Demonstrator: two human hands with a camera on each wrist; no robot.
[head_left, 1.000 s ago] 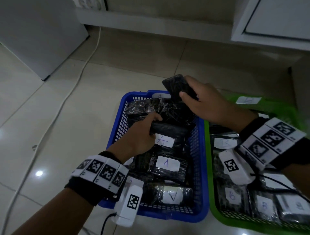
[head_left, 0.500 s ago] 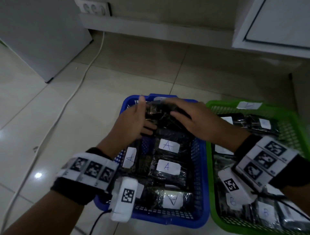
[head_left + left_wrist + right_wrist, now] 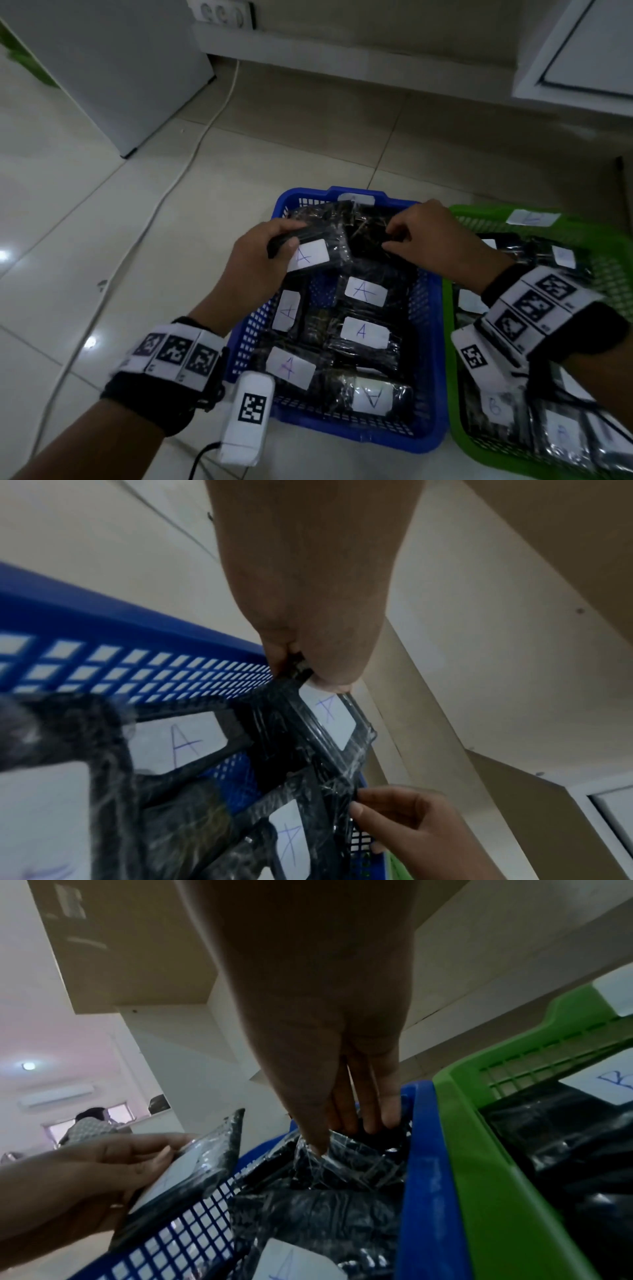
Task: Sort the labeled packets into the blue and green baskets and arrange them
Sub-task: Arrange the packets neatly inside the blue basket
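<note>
On tiled floor [image 3: 102,212], left hand [image 3: 255,263] grips A-labelled packet [image 3: 317,251].

Floor [image 3: 102,212]: glossy pale tiles, light reflections.
Wall socket [image 3: 222,13]: white cable [image 3: 191,150] runs down across floor.
Cabinet [image 3: 102,61]: white, far left.
Ceiling lamp [image 3: 28,1066]: lit.

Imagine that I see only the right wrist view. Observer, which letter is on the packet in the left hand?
Observer: The black plastic-wrapped packet pinched by the left hand has a white label reading A.
Operator: What else lies in that basket?
Observer: The head view shows five more A-labelled packets face up in the blue mesh plastic basket.
Operator: And the other basket's near end?
Observer: In the green mesh plastic basket, a near packet has a label that looks like B.
</note>
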